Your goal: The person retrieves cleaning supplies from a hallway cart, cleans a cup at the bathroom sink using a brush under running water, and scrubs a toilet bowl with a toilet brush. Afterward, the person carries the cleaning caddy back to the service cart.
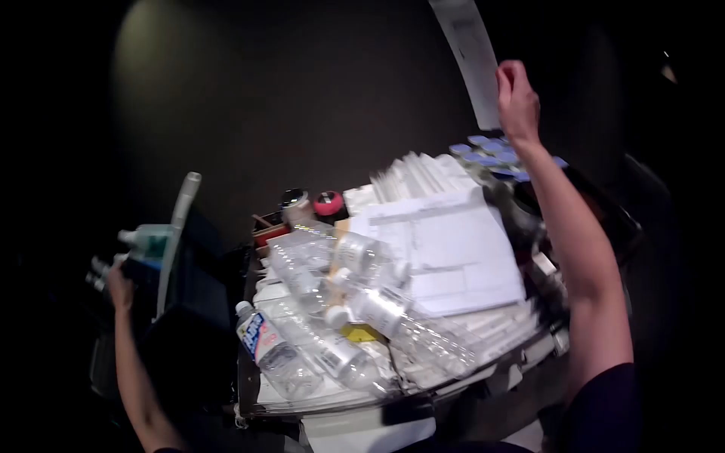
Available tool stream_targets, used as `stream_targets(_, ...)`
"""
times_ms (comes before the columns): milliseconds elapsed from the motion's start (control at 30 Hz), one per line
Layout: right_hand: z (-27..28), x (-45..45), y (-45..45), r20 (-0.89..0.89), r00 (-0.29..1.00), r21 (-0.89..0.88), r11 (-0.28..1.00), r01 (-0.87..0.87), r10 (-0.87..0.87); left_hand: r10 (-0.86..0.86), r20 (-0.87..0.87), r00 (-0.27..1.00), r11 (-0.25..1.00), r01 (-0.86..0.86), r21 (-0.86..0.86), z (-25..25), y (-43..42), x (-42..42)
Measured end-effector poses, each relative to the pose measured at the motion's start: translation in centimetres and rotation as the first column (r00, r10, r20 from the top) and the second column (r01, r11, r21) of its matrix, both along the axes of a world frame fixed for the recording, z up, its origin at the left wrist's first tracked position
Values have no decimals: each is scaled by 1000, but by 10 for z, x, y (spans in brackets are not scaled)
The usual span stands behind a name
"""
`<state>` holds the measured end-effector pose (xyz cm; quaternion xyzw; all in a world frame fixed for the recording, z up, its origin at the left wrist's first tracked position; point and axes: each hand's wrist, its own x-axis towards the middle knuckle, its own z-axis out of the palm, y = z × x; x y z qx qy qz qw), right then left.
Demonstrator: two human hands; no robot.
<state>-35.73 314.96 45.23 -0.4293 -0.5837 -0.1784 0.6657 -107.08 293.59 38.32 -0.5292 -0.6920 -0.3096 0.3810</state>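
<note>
Raised at the upper right, my right hand (519, 102) has its fingers closed at the edge of a long white paper strip (470, 64), which hangs at a slant. Out at the far left, my left hand (118, 285) is dim and blurred. Its fingers look curled against a dark object beside a clear bottle with teal liquid (155, 243); what they grip is hidden. Between my arms lie several clear plastic bottles (381, 309), one with a blue and pink label (260, 336). They rest on and beside a pile of white papers (453, 257).
A pale curved bar (178, 234) rises near my left hand. Behind the bottles stand a dark-lidded jar (296, 204) and a container with a red top (328, 203). Several blue-topped items (491, 157) sit at the back right. The surroundings are very dark.
</note>
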Motion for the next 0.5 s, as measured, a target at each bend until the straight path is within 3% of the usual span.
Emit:
stream_targets(33, 10, 14, -21, 8, 998, 108, 993, -58, 57, -99, 91, 991, 994, 104, -46, 10, -4, -23)
stream_targets(67, 16, 28, -52, 25, 992, 108, 987, -123, 121, -70, -81, 994, 997, 73, 32, 16, -6, -52)
stream_targets(100, 17, 44, -92, 44, 984, 109, 979, -175, 171, 3, 112, 994, 994, 9, -110, 50, -23, 19)
stream_targets(133, 12, 60, -131, 78, 974, 113, 968, -222, 214, -77, 60, 995, 995, 81, -61, 55, -25, 4)
stream_targets(167, 3, 82, -170, 51, 946, 66, 945, -322, 319, -17, 85, 996, 1000, 19, -19, 72, -33, 35)
stream_targets(200, -8, 104, -211, 126, 963, 60, 967, -246, 237, -194, 99, 976, 979, 199, -50, 85, -36, 23)
stream_targets(233, -23, 126, -251, 195, 974, 68, 989, -128, 112, -116, 206, 972, 986, 137, -90, 105, -43, 64)
stream_targets(300, -60, 168, -342, 139, 990, -175, 984, 14, 10, -15, -87, 996, 1000, 14, -12, 119, -63, 103)
stream_targets(333, -84, 187, -387, 13, 1000, -371, 929, 10, -6, 63, -252, 966, 997, -48, 66, 124, -71, 128)
stream_targets(367, -114, 221, -434, -70, 997, -535, 842, -62, 29, 132, -331, 935, 987, -95, 126, 130, -79, 144)
stream_targets(400, -153, 248, -479, -236, 967, -623, 748, -228, 98, 288, -314, 905, 952, -307, -14, 134, -58, 99)
stream_targets(467, -215, 282, -585, -436, 889, -707, 557, -436, 142, -88, -327, 941, 995, 71, -64, 137, -86, 204)
stream_targets(500, -226, 283, -642, -623, 782, -702, 423, -574, 26, -284, -333, 899, 959, 270, -90, 140, -108, 268)
